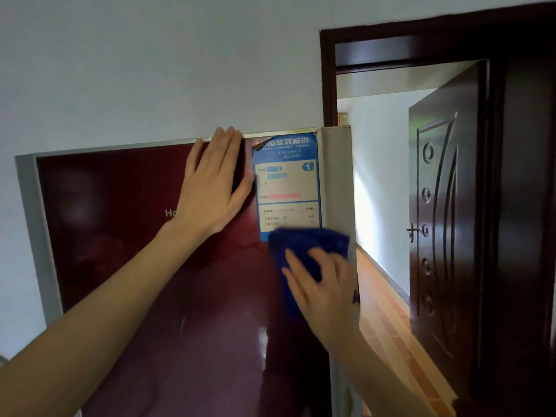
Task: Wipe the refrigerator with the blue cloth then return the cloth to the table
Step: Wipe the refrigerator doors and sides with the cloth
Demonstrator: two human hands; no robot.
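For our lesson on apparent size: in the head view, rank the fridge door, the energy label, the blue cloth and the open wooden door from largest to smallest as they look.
1. Fridge door
2. Wooden door
3. Energy label
4. Blue cloth, though the right hand hides part of it, so label and cloth are close and unsure.

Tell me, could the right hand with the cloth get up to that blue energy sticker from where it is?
Probably yes. The right hand presses the blue cloth against the refrigerator door just under the energy label, already overlapping its bottom edge. The left hand rests beside the label, not across it.
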